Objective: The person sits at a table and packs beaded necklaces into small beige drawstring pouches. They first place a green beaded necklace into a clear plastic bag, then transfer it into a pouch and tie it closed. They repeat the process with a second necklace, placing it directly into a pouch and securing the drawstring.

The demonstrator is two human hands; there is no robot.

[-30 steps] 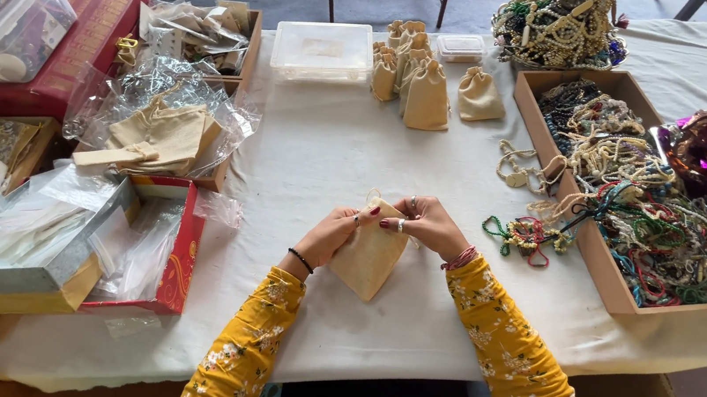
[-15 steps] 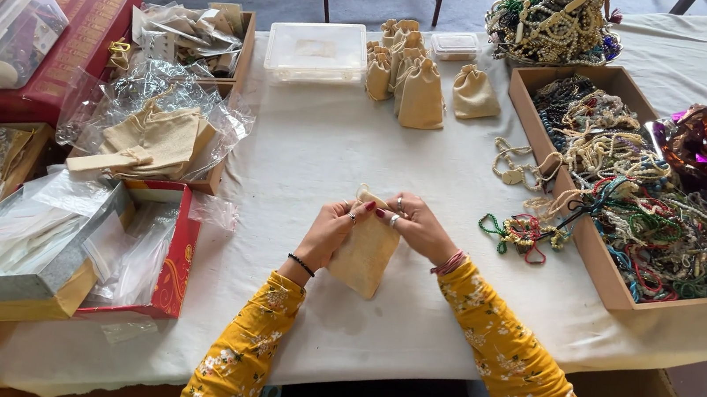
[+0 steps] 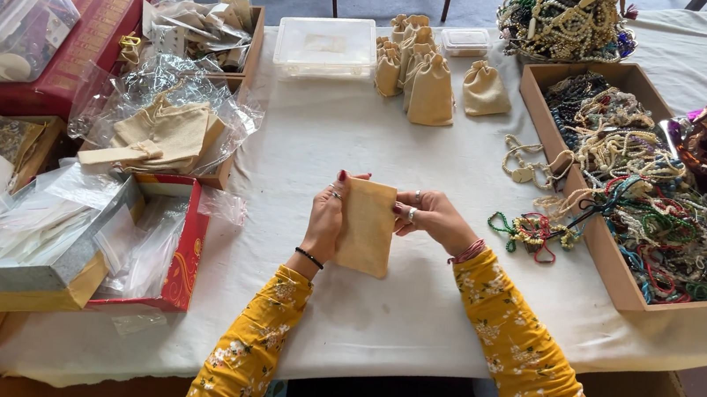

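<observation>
Both hands hold a flat tan cloth pouch above centre of the white tabletop; left hand grip clamped on its left edge, right hand grip clamped on its right edge; filled tan pouches stand at 12 o'clock, clear lidded tub just left of them; cardboard box of bead strings at 3 o'clock; red carton with clear bags at 9 o'clock; plastic-wrapped cloth pouches at 10 o'clock.

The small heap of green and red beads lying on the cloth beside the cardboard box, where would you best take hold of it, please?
Probably from above, pinching the bunched middle of the bead heap: it lies flat and loose on the white cloth, open on the side away from the cardboard box.
</observation>
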